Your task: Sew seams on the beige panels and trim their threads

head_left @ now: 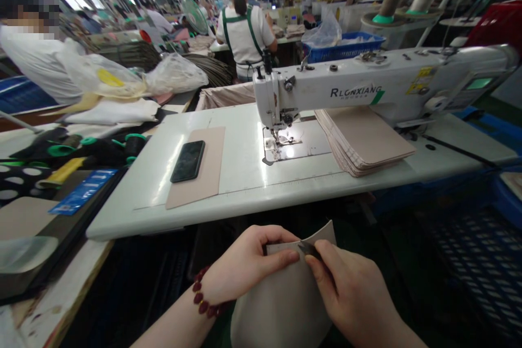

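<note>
Person at this sewing station has a curved beige panel (281,304) held up just off the near edge of the bench (134,196), not resting on it. Their left hand (244,269), with a red bead bracelet (203,294), pinches the panel's top edge, fingers closed on it, which seems to keep that edge steady. Their right hand (350,293) has its fingers closed narrow around small dark snips (309,250), tip right at that edge, though they're hard to make out. Up on the bench, a stack of beige panels (362,138) sits right of the needle (276,138) on the RLONXIANG sewing machine (326,87), handy to grab. A phone (187,161) lies on a flat beige panel (199,166) to the left. Far off, a blue plastic crate (345,46) holds a clear plastic bag (322,32).
</note>
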The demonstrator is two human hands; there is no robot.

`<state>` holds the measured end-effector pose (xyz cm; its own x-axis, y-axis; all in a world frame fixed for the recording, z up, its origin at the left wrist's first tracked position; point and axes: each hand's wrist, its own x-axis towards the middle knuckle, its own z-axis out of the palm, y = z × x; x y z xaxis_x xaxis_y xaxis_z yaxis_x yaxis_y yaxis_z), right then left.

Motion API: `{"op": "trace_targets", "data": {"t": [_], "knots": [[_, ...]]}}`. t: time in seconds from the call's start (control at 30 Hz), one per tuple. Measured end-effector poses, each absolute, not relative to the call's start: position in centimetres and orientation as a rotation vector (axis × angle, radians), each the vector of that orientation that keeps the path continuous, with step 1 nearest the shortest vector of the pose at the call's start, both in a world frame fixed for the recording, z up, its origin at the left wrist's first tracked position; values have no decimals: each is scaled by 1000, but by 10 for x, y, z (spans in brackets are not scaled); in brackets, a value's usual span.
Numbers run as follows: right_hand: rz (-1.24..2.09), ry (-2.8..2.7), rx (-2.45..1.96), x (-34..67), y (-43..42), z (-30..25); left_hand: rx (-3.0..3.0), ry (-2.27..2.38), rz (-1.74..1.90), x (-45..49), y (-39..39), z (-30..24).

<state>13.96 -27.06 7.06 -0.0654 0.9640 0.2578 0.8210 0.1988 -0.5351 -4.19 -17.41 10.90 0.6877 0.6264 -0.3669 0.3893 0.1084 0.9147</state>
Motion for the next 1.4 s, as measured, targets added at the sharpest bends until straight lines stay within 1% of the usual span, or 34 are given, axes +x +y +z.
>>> {"op": "trace_targets", "data": {"t": [0.2, 0.37, 0.53, 0.8, 0.93, 1.4], "knots": [[241, -1904, -1647, 137, -273, 66, 1460, 861, 207, -42, -175, 106], [329, -1847, -1597, 134, -273, 61, 1421, 838, 203, -41, -175, 102], [344, -1884, -1615, 135, -272, 60, 1435, 832, 198, -39, -175, 97], [689, -1754, -1607, 149, -273, 64, 1348, 852, 179, -42, -176, 99], [613, -1781, -1671, 156, -274, 66, 1349, 828, 218, -42, -175, 101], [363, -1857, -1632, 151, -275, 65, 1248, 805, 263, -40, -177, 98]]}}
